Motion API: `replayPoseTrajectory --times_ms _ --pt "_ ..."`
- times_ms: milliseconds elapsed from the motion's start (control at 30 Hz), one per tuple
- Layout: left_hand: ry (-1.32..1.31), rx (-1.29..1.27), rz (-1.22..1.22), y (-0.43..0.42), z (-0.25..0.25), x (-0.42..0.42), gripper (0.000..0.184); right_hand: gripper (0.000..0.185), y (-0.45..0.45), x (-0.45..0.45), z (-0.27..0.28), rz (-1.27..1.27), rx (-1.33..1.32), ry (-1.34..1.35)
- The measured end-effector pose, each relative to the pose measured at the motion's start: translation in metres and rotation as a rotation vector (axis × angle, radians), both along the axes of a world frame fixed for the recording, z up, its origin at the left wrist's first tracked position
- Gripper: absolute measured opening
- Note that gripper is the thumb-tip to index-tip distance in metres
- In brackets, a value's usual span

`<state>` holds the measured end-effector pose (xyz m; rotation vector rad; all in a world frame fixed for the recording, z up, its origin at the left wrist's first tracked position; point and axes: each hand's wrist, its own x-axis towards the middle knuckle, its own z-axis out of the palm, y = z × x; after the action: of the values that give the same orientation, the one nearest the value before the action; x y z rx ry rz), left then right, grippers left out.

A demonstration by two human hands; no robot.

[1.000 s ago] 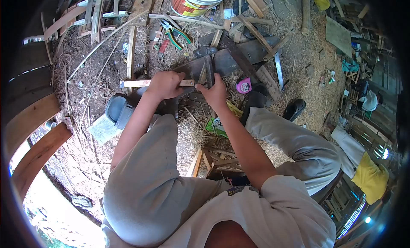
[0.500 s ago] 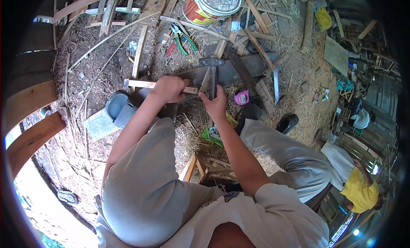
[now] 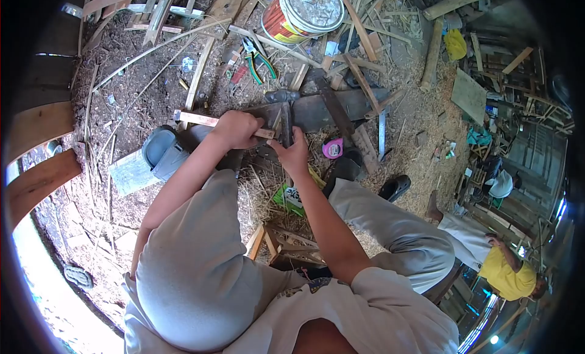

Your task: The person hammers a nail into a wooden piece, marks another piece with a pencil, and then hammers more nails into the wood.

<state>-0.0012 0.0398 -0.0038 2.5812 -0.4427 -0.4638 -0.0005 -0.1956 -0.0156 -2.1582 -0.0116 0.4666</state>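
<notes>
My left hand (image 3: 237, 130) is closed round a short wooden stick (image 3: 198, 118), which lies across a dark board (image 3: 314, 110) on the ground. The stick's right end shows past my fingers. Beside it, my right hand (image 3: 291, 152) grips a dark bar-like piece (image 3: 287, 123), thumb toward the stick's end. A hammer head (image 3: 282, 95) shows just beyond the bar; whether the two are joined I cannot tell. A pink tape measure (image 3: 333, 148) lies right of my right hand. Pliers with green handles (image 3: 259, 60) are on the ground farther off.
A paint bucket (image 3: 303, 14) stands at the top. A metal ruler (image 3: 382, 134) and wood strips lie to the right. Near my left forearm is a slipper (image 3: 164, 152). A green packet (image 3: 289, 199) lies between my legs. A person in yellow (image 3: 509, 272) is at far right.
The view has shifted, so the bucket and tools sit differently in it. Both hands keep their holds. More of the person in yellow shows than a second ago.
</notes>
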Motion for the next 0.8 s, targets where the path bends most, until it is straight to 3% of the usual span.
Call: replayPoseTrajectory --times_ms 33,67,233,267,333,533,800 --pt "0.002 0.000 0.001 0.000 0.001 -0.001 0.030 0.049 0.001 0.001 0.006 -0.036 0.076 0.180" --pt "0.012 0.003 0.008 0.000 0.001 -0.001 0.030 0.049 0.002 0.000 0.005 -0.035 0.076 0.182" --pt "0.007 -0.009 0.010 0.001 -0.004 -0.002 0.030 0.039 0.001 -0.001 -0.012 -0.030 0.265 -0.016" --pt "-0.002 -0.027 0.003 0.001 -0.006 -0.002 0.032 0.039 0.000 -0.001 -0.011 -0.026 0.266 -0.016" --pt "-0.008 -0.044 -0.002 0.003 -0.004 -0.002 0.034 0.034 -0.004 0.000 -0.008 -0.138 0.209 0.230" --pt "0.031 0.000 0.005 -0.003 0.015 -0.002 0.043 0.031 -0.001 0.002 0.000 -0.085 0.192 0.187" --pt "-0.175 -0.024 0.127 -0.026 -0.003 -0.005 0.060 0.026 -0.009 0.012 0.005 -0.008 0.144 0.185"
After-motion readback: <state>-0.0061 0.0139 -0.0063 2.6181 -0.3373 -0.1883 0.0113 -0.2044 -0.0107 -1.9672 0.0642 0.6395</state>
